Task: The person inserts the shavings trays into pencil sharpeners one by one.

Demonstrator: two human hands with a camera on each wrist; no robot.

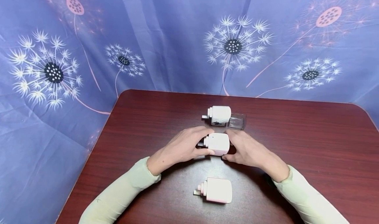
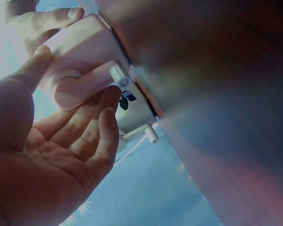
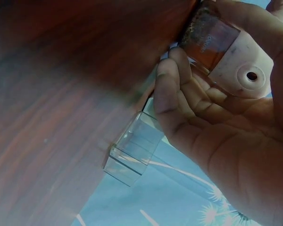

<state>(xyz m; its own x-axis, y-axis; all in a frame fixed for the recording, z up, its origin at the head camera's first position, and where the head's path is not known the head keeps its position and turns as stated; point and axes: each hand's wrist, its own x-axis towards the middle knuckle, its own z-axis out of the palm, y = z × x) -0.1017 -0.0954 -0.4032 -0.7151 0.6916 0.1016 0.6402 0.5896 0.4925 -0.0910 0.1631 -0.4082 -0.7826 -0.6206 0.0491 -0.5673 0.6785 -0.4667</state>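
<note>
A pale pink crank pencil sharpener (image 1: 218, 143) stands upright mid-table between both hands. My left hand (image 1: 184, 145) holds its crank side, thumb in front and fingers behind; the crank handle (image 2: 87, 87) shows in the left wrist view. From the other side my right hand (image 1: 251, 149) grips the end with the round pencil hole (image 3: 251, 76). Below that hole is a see-through shavings drawer (image 3: 210, 42), with dark bits inside. Just behind stands a white sharpener (image 1: 221, 113), its clear drawer (image 1: 238, 121) jutting out to the right.
Nearer the front edge stands another pale sharpener (image 1: 219, 190), its crank pointing left. All three are on a dark red wooden table (image 1: 311, 145). A blue curtain with dandelion prints (image 1: 177, 36) hangs behind the table and along its left side.
</note>
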